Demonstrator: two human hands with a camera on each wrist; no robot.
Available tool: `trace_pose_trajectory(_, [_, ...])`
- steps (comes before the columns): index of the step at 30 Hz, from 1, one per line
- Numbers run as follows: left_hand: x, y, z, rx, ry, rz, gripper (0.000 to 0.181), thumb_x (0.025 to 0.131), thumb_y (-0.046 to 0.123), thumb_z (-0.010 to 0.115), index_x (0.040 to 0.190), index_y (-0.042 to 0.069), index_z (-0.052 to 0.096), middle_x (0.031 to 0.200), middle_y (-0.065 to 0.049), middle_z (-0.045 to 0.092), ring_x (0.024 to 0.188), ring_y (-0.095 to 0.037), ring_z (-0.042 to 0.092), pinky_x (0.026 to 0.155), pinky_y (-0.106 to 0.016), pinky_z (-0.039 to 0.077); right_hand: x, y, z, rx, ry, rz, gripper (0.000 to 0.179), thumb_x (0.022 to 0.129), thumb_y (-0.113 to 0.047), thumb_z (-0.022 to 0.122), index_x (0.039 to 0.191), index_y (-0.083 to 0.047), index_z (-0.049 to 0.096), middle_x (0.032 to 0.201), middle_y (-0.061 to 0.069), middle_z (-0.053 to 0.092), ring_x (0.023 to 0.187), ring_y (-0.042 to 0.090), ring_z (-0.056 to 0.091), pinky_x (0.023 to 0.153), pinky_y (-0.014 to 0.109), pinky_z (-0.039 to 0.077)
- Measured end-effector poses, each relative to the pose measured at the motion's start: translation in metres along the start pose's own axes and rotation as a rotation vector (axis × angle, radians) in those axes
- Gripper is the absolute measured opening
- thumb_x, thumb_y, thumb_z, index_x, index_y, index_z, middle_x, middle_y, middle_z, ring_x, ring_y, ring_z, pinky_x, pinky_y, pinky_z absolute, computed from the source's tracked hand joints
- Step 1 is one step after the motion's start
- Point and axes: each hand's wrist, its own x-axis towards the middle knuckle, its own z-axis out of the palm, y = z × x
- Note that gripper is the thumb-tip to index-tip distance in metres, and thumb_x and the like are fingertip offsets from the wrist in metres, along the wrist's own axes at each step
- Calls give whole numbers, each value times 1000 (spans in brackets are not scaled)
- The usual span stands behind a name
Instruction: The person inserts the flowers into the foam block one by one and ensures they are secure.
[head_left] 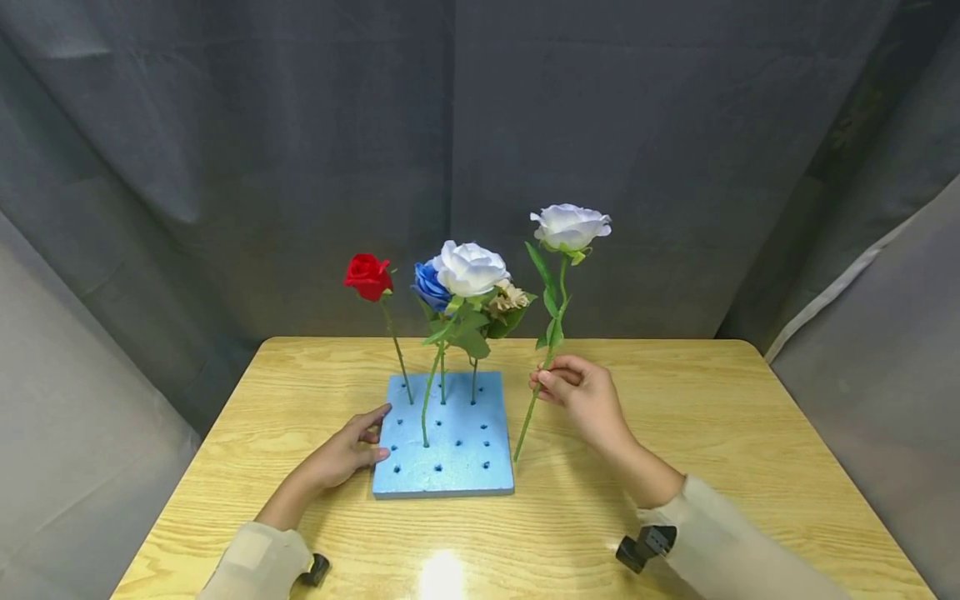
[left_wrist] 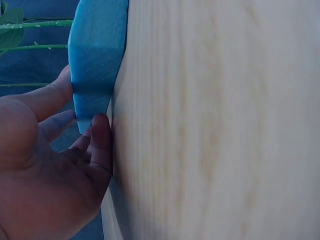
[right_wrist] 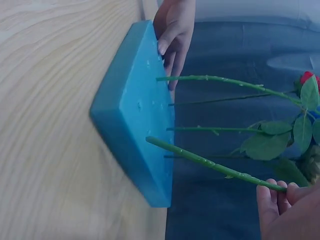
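A light-blue foam block point(head_left: 450, 479) with several holes lies on the table. My left hand point(head_left: 341, 454) holds its left side, the thumb point(left_wrist: 62, 85) at the upper edge and other fingers lower against the side. In my right hand point(head_left: 592, 404), thumb and fingers pinch the green stem of an upright, slightly tilted white rose point(head_left: 572, 229). The stem's lower end point(head_left: 517, 454) is beside the block's right edge in the head view; in the right wrist view it overlaps the block's top. A red rose point(head_left: 367, 277), a blue rose point(head_left: 430, 287), another white rose point(head_left: 471, 268) and a beige flower point(head_left: 508, 297) stand in the block.
The wooden table point(head_left: 675, 425) stretches out on both sides of the block. Behind it hangs a dark grey curtain point(head_left: 300, 167), with lighter fabric point(head_left: 67, 400) at the left. Small black devices point(head_left: 647, 546) are worn at the wrists over pale sleeves.
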Motion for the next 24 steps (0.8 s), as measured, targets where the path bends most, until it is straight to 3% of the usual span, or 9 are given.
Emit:
trace_pose_trajectory(3, [0, 0, 0, -7, 2, -1, 76, 100, 19, 70, 164, 15, 30, 156, -22, 36, 127, -33, 44, 96, -41, 46, 4, -3, 8, 14, -3, -22, 17, 101, 5, 61, 114, 16, 61, 112, 29, 71, 101, 25, 74, 89, 38, 58])
trace_pose_trajectory(13, [-1, 1, 1, -1, 1, -2, 76, 100, 20, 70, 164, 15, 29, 155, -23, 37, 126, -34, 44, 93, -36, 46, 11, -2, 31, 18, -13, -81, 13, 99, 7, 62, 109, 15, 64, 110, 34, 69, 102, 37, 72, 88, 42, 58])
trace_pose_trajectory(18, [-1, 2, 1, -8, -1, 0, 76, 100, 18, 69, 164, 14, 29, 155, -23, 37, 127, -34, 44, 92, -37, 47, 13, 4, 39, -9, -4, -101, 12, 99, 7, 62, 108, 13, 65, 106, 30, 71, 99, 33, 73, 87, 40, 59])
trace_pose_trajectory(24, [0, 2, 1, -12, 1, 0, 76, 100, 16, 69, 164, 14, 29, 155, -22, 37, 127, -35, 44, 92, -39, 47, 12, 9, 46, -22, 2, -114, 10, 98, 7, 64, 106, 12, 68, 103, 27, 72, 101, 39, 72, 85, 35, 59])
